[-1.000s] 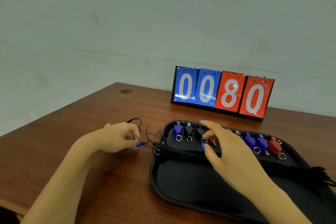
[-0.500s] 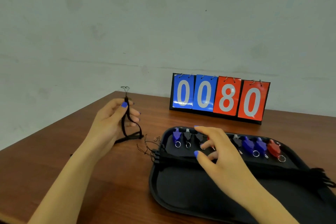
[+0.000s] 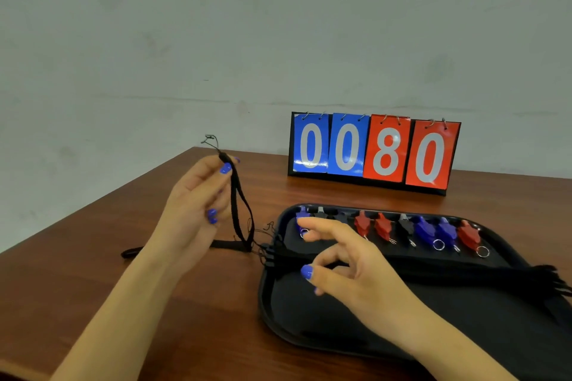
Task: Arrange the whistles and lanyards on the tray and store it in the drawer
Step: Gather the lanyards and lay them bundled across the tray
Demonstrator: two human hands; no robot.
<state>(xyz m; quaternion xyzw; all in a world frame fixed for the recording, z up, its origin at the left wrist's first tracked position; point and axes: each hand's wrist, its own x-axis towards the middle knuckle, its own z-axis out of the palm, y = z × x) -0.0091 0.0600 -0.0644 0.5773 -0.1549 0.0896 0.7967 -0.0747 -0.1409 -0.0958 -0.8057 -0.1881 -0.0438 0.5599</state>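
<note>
The loose lanyard (image 3: 240, 213) is a black woven strap, held up just to the 9 o'clock side of the tray (image 3: 309, 322). The left hand (image 3: 198, 210) pinches it near its top end between thumb and forefinger, where a thin cord loop sticks up. The strap hangs in a long loop, and its tail trails along the tabletop (image 3: 93, 257) toward 8 o'clock. It looks light, soft and floppy, so it will sag and snag easily. The stiff joint by the cord loop seems the surest place to hold it, with the other hand guiding the tail.

The right hand (image 3: 349, 266) hovers over the tray's left part with its fingers (image 3: 312, 224) loosely spread and gripping nothing. The forefinger reaches toward the leftmost blue whistle (image 3: 301, 216).

Along the tray's 12 o'clock edge runs a row of whistles (image 3: 402, 226). I count about ten: roughly four blue, three red and three black, though the hand hides some at the left. They look small, hard and light, easy to knock out of line, and each is best taken by its body.

Below them a bundle of lanyards (image 3: 433, 272) lies across the tray from 9 to 3 o'clock, too tightly packed to count.

One flip scoreboard (image 3: 374, 150) stands at 12 o'clock, reading 0080.
</note>
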